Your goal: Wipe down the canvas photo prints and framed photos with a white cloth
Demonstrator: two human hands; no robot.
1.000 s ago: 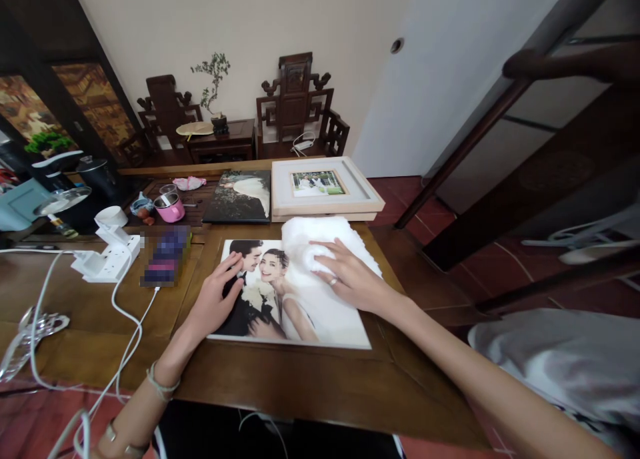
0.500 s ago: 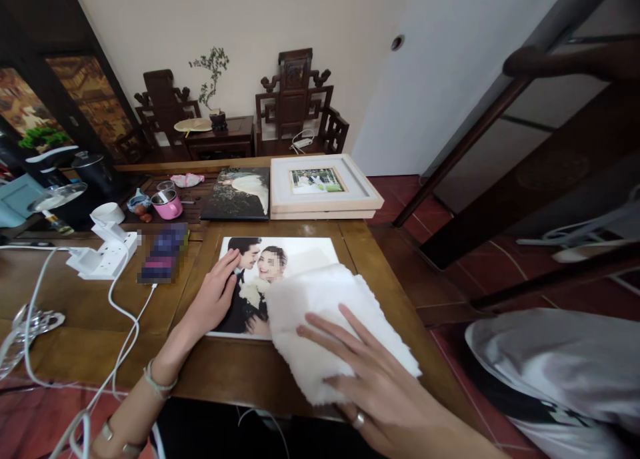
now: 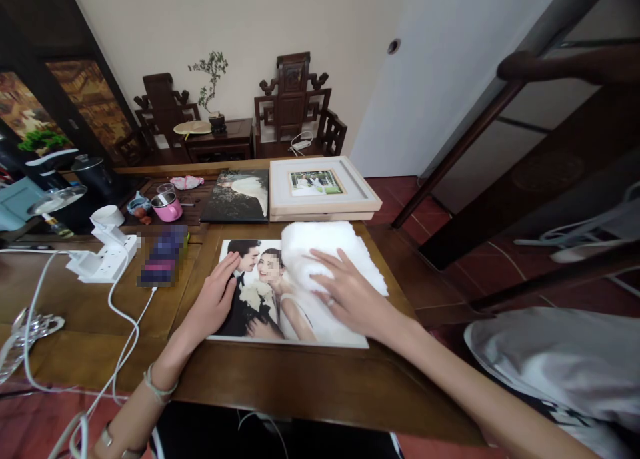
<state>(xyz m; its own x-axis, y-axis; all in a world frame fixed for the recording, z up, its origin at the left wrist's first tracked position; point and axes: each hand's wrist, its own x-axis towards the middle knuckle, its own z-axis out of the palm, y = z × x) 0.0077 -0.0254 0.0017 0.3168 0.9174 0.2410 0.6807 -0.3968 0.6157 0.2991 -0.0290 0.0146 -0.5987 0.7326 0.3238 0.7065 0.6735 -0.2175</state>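
Right hand (image 3: 347,292) is flat on the white cloth (image 3: 330,252), palm down and fingers spread, pressing it against the upper right part of the wedding photo print (image 3: 260,299). Nothing is pinched here; the hand is open and the cloth is simply pinned under the palm and fingers. There's a ring on one finger. The cloth bunches up toward the far edge of the print and spills off its right side onto the wooden table (image 3: 300,379).

Left hand (image 3: 215,299) lies on the left edge of the print, fingers straight and fanned, thumb on the dark suit in the picture. Open hand again, gripping nothing, just resting flat on the print. A bracelet sits on that wrist.

The print lies flat near the front edge of the table, right in front of the person, with the couple's portrait facing up.

Beyond it, touching nothing, a light wooden picture frame (image 3: 320,192) rests on the far side of the table, and just beside it on the left lies a dark photo print (image 3: 239,195). Further left stands a small pink pot (image 3: 167,207). A white power strip (image 3: 103,259) sits well to the left of the print, its white cable (image 3: 127,325) trailing toward the near edge. Carved wooden chairs (image 3: 295,115) stand against the back wall.
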